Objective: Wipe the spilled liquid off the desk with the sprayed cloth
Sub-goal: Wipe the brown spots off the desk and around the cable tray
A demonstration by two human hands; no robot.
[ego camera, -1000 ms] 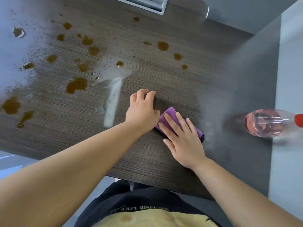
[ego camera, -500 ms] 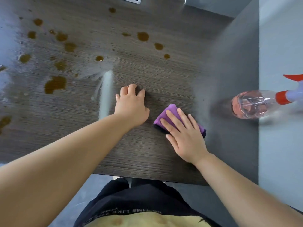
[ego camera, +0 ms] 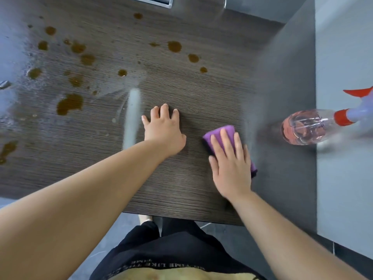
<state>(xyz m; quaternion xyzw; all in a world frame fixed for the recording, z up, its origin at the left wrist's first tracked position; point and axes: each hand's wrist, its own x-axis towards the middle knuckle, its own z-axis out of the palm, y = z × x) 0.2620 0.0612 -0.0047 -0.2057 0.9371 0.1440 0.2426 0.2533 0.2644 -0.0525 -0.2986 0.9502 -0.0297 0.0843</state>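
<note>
A folded purple cloth [ego camera: 216, 134] lies on the dark wood-grain desk [ego camera: 181, 188]. My right hand [ego camera: 230, 162] presses flat on it with straight fingers and covers most of it. My left hand [ego camera: 164, 131] rests palm down on the bare desk to the left of the cloth, a short gap apart. Brown spilled liquid marks the desk: a large puddle [ego camera: 69, 104] at the left, several smaller drops [ego camera: 174, 46] toward the back, and another patch [ego camera: 8, 150] at the left edge.
A clear spray bottle [ego camera: 302, 127] with a red collar and red trigger lies on its side at the right, at the seam between the desk and a light grey surface [ego camera: 343, 178]. A pale reflection streak [ego camera: 132, 116] crosses the desk. The desk's front edge runs just above my lap.
The cloth and my right hand have slid to the right, away from my left hand. My left hand, which touched the cloth before, now rests apart from it on the desk.
</note>
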